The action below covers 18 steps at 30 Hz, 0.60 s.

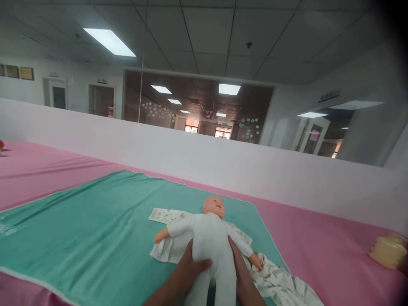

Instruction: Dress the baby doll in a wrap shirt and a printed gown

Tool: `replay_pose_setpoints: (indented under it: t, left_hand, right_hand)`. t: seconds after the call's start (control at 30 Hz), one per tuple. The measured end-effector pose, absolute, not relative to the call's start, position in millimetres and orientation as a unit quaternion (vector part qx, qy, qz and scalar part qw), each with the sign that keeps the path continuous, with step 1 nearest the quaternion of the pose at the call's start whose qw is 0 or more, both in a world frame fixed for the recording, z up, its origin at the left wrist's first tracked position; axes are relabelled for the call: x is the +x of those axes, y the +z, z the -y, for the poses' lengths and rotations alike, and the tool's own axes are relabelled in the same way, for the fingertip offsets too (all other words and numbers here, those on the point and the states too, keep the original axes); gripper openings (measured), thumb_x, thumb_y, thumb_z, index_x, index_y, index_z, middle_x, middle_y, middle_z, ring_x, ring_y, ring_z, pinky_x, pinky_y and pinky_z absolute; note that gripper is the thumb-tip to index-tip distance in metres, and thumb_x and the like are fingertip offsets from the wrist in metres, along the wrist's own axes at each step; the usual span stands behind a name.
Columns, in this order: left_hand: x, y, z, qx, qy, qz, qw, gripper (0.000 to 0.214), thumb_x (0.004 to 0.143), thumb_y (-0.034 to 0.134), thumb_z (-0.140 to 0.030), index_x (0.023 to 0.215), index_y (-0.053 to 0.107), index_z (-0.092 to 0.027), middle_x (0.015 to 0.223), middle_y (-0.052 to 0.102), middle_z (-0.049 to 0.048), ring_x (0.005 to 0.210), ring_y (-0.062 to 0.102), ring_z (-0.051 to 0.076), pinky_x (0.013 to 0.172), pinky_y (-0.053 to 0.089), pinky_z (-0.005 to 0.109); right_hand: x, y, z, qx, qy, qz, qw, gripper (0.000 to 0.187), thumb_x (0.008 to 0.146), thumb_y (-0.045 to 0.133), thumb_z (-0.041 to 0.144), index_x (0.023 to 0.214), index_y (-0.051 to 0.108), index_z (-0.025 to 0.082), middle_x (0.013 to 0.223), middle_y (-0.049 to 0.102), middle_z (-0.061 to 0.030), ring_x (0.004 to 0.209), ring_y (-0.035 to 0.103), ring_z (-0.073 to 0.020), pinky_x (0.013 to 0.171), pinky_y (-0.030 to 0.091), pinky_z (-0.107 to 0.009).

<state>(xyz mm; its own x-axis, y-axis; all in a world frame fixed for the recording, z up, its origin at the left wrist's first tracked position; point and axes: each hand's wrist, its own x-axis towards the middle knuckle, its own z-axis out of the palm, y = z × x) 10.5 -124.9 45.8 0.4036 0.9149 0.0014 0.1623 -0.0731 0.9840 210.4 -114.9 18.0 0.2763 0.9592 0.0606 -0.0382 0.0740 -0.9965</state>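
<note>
A baby doll [212, 238] with a soft white body lies on its back, its head away from me and its arms spread. My left hand [194, 267] is closed around the left side of its lower trunk, the thumb lying across the front. On the opposite side my right hand [236, 260] grips the trunk, with its fingers partly hidden behind the doll. Under the doll's back and arms a white printed baby shirt [165, 215] is spread out. A crumpled printed cloth [283, 282] lies beside my right hand, near the doll's hand on that side.
A green towel [105, 221] lies under everything, over a pink covered surface [306, 229]. A low white wall [191, 159] with a mirror or window [200, 97] above runs along the back. At the right edge sits a yellow object [387, 251], blurred.
</note>
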Motion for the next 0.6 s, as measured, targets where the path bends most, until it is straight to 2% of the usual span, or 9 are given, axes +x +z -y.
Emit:
replay_pose_setpoints:
  t: [0.17,0.3,0.37,0.43,0.47,0.53,0.6]
  left_hand:
    - [25,39,120,0.600,0.378,-0.404,0.579,0.091,0.058,0.064,-0.053,0.137,0.029,-0.025,0.132,0.049,0.0052,0.119,0.047,0.030,0.093,0.046,0.034]
    - [19,40,122,0.596,0.353,-0.455,0.559,0.066,0.066,0.057,-0.055,0.125,0.046,-0.027,0.117,0.061,0.0017,0.103,0.059,0.025,0.081,0.051,0.031]
    - [6,44,114,0.632,0.325,-0.522,0.473,0.049,0.074,0.048,-0.055,0.110,0.059,-0.023,0.100,0.067,0.0031,0.088,0.063,0.024,0.073,0.051,0.030]
    - [-13,50,96,0.665,0.313,-0.584,0.344,0.042,0.080,0.040,-0.051,0.093,0.065,-0.020,0.084,0.068,0.0044,0.077,0.063,0.023,0.069,0.048,0.031]
    - [-24,53,84,0.671,0.314,-0.599,0.304,0.040,0.081,0.038,-0.046,0.090,0.066,-0.019,0.083,0.067,0.0047,0.078,0.061,0.023,0.070,0.046,0.032]
    - [-44,56,53,0.674,0.324,-0.615,0.250,0.035,0.082,0.039,-0.039,0.098,0.063,-0.020,0.098,0.064,0.0062,0.093,0.057,0.025,0.078,0.042,0.033]
    - [-58,54,21,0.719,0.293,-0.609,0.162,0.033,0.078,0.047,-0.034,0.105,0.060,-0.020,0.108,0.061,0.0073,0.105,0.051,0.026,0.083,0.039,0.032]
  right_hand:
    - [215,17,113,-0.539,0.480,0.404,0.561,0.061,0.071,0.048,0.067,0.095,0.072,0.017,0.081,0.069,-0.0176,0.084,0.064,-0.0331,0.073,0.049,-0.044]
    - [215,20,109,-0.550,0.511,0.424,0.507,0.059,0.072,0.046,0.067,0.095,0.071,0.018,0.079,0.068,-0.0157,0.079,0.064,-0.0304,0.071,0.048,-0.041]
    - [225,24,109,-0.571,0.500,0.441,0.478,0.058,0.074,0.043,0.066,0.092,0.070,0.017,0.081,0.068,-0.0151,0.078,0.064,-0.0288,0.068,0.047,-0.038]
    - [239,26,111,-0.610,0.433,0.482,0.456,0.054,0.075,0.043,0.065,0.077,0.069,0.017,0.077,0.067,-0.0132,0.075,0.061,-0.0276,0.066,0.045,-0.036]
    - [245,27,112,-0.633,0.381,0.503,0.448,0.053,0.076,0.042,0.064,0.067,0.066,0.018,0.071,0.066,-0.0115,0.071,0.060,-0.0266,0.066,0.043,-0.036]
    - [250,31,114,-0.675,0.281,0.528,0.432,0.053,0.078,0.039,0.063,0.053,0.056,0.019,0.058,0.060,-0.0071,0.062,0.056,-0.0227,0.063,0.041,-0.033]
    - [240,40,114,-0.700,0.207,0.535,0.425,0.053,0.081,0.035,0.062,0.051,0.048,0.020,0.050,0.053,-0.0032,0.054,0.049,-0.0185,0.057,0.037,-0.030]
